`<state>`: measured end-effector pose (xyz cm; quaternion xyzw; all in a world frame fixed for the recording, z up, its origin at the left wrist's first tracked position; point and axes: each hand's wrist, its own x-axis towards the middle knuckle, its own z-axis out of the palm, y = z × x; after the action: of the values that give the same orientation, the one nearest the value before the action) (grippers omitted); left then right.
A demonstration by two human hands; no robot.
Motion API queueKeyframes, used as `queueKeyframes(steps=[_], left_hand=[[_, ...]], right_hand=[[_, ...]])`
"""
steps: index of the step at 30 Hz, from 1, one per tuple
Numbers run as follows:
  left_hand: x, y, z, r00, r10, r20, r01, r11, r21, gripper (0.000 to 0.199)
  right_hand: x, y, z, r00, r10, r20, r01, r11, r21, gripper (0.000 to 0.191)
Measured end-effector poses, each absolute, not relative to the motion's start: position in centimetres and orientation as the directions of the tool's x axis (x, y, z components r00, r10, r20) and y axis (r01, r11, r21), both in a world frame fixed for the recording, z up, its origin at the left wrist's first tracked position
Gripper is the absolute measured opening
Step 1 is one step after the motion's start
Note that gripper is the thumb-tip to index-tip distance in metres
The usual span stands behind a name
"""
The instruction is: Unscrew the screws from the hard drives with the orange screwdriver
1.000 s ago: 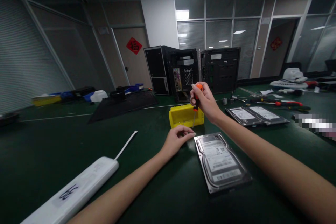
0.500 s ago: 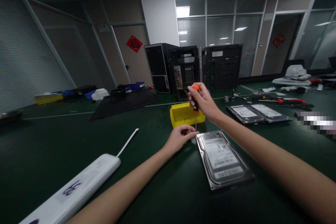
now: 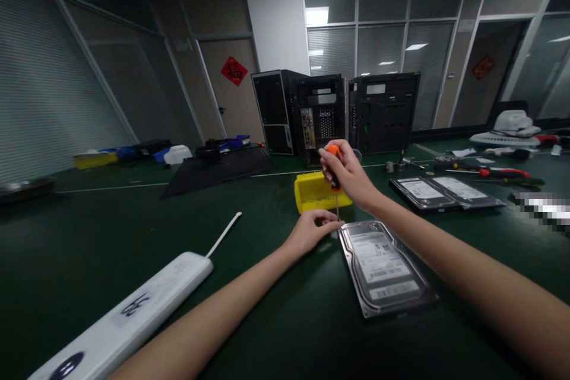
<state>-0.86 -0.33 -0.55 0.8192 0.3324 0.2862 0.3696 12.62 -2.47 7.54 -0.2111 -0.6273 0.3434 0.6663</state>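
My right hand (image 3: 347,169) is closed round the orange and black handle of a screwdriver (image 3: 335,183). Its thin shaft points down to the far left corner of a silver hard drive (image 3: 386,270), which lies label up on the green table. At that corner, beside the screwdriver's tip, the thumb and fingers of my left hand (image 3: 314,228) are pinched together. Whatever they hold is too small to make out. Just behind both hands stands a yellow bin (image 3: 305,197) with a few tiny bits in it.
Two more hard drives (image 3: 421,190) lie to the right, with pliers (image 3: 503,172) and other tools beyond. Black computer cases (image 3: 385,113) stand at the back. A white power strip (image 3: 133,309) is at front left, a black panel (image 3: 218,169) behind it.
The whole view has shifted slightly to the right in the picture. The screwdriver leans a little more; both hands keep their places at the drive's corner.
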Motion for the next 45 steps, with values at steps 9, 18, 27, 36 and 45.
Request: queueKeyframes(steps=[9, 18, 27, 36, 45], left_hand=[[-1.0, -0.4, -0.4, 0.632, 0.749, 0.201, 0.326, -0.492, 0.807, 0.035], [-1.2, -0.3, -0.4, 0.636, 0.744, 0.202, 0.332, -0.501, 0.799, 0.038], [-1.5, 0.4, -0.6, 0.665, 0.725, 0.183, 0.328, -0.503, 0.8, 0.032], [-1.8, 0.5, -1.1, 0.652, 0.719, 0.24, 0.306, -0.54, 0.784, 0.033], [-1.9, 0.5, -0.9, 0.663, 0.684, 0.304, 0.293, -0.611, 0.736, 0.027]], right_hand=[[12.0, -2.6, 7.1, -0.039, 0.727, 0.685, -0.146, 0.674, -0.724, 0.023], [12.1, -2.5, 7.0, -0.043, 0.732, 0.68, -0.131, 0.671, -0.73, 0.023], [12.4, -2.0, 7.1, -0.004, 0.731, 0.682, -0.195, 0.668, -0.718, 0.023], [12.5, -2.1, 7.1, -0.008, 0.733, 0.68, -0.215, 0.663, -0.717, 0.021], [12.6, -2.1, 7.2, -0.007, 0.73, 0.684, -0.211, 0.667, -0.714, 0.021]])
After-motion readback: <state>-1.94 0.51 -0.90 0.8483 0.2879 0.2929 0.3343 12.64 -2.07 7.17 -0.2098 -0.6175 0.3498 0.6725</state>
